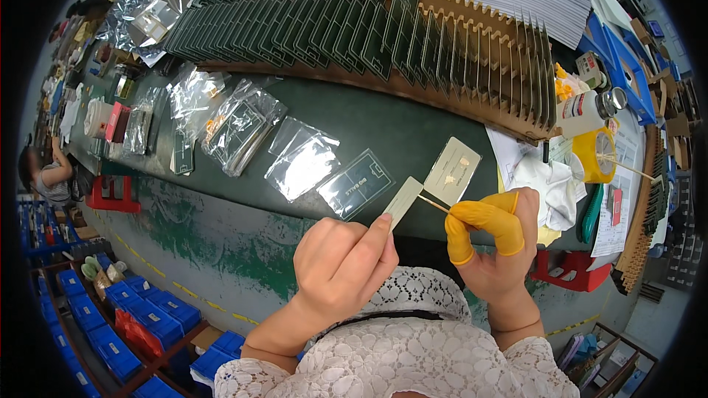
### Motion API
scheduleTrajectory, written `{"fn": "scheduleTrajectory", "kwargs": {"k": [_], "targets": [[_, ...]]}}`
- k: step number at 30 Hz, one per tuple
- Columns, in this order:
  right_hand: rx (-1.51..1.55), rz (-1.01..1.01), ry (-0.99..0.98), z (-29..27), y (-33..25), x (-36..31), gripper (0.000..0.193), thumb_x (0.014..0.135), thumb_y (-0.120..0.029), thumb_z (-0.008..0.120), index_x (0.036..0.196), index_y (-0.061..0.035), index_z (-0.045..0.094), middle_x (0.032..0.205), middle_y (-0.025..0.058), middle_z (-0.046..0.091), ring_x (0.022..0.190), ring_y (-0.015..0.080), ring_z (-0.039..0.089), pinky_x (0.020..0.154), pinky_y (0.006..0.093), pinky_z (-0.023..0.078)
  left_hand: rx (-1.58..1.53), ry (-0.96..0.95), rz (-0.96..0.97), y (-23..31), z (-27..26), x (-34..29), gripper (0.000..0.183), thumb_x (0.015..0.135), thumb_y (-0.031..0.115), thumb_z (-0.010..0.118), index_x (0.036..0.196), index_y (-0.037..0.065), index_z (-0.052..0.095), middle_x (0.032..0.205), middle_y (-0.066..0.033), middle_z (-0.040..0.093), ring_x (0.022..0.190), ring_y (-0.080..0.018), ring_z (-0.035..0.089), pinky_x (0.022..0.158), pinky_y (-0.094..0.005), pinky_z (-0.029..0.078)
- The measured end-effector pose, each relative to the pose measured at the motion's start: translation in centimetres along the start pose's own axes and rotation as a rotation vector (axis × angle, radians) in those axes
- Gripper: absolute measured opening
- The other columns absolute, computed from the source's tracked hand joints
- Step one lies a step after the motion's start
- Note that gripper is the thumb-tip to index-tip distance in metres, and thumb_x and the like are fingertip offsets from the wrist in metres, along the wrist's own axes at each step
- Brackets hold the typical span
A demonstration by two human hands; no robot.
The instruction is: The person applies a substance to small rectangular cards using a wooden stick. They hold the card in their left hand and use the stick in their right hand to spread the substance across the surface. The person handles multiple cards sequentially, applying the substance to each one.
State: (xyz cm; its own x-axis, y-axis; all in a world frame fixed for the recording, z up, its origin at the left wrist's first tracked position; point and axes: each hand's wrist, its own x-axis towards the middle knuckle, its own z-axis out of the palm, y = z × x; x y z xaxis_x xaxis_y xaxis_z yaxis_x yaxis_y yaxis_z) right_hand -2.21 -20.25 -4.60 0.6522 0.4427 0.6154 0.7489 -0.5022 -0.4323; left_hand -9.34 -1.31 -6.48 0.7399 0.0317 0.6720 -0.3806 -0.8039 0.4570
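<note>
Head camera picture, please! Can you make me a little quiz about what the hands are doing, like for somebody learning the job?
1. What does the left hand hold?
A) a white bottle
B) a pale flat piece
C) a roll of yellow tape

2. True or false: the right hand wears yellow finger covers.

3. Fill in the blank: the right hand holds a thin ____.

Key: 1. B; 2. True; 3. stick.

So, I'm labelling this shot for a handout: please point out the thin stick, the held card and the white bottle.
Thin stick (434,204): head view, middle of its exposed shaft.
Held card (405,201): head view, middle of its visible face.
White bottle (580,114): head view, side of its body.
</note>
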Motion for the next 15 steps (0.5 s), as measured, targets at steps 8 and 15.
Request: {"fn": "scheduleTrajectory", "kwargs": {"k": [8, 15], "targets": [[-0.016, 0.003, 0.013, 0.11, -0.06, 0.03, 0.033, 0.072, -0.006, 0.083, 0.1, -0.0101, 0.067, 0.084, 0.0024, 0.058, 0.068, 0.0219, 0.05, 0.066, 0.0353, 0.035, -0.002, -0.048, -0.02, 0.3, -0.48, 0.07, 0.037, 0.067, -0.013, 0.074, 0.102, -0.001, 0.067, 0.075, -0.0078, 0.058, 0.059, -0.022, 0.052, 0.052, -0.0319, 0.042], [0.013, 0.104, 0.051, -0.17, 0.07, -0.2, 0.029, 0.073, -0.007, 0.083, 0.098, -0.0098, 0.067, 0.082, 0.0043, 0.059, 0.069, 0.0238, 0.05, 0.066, 0.0362, 0.036, -0.082, -0.001, -0.166, 0.21, -0.13, 0.28, 0.025, 0.07, -0.007, 0.075, 0.094, -0.001, 0.07, 0.073, -0.0052, 0.058, 0.058, -0.0207, 0.052, 0.05, -0.0292, 0.04]]}}
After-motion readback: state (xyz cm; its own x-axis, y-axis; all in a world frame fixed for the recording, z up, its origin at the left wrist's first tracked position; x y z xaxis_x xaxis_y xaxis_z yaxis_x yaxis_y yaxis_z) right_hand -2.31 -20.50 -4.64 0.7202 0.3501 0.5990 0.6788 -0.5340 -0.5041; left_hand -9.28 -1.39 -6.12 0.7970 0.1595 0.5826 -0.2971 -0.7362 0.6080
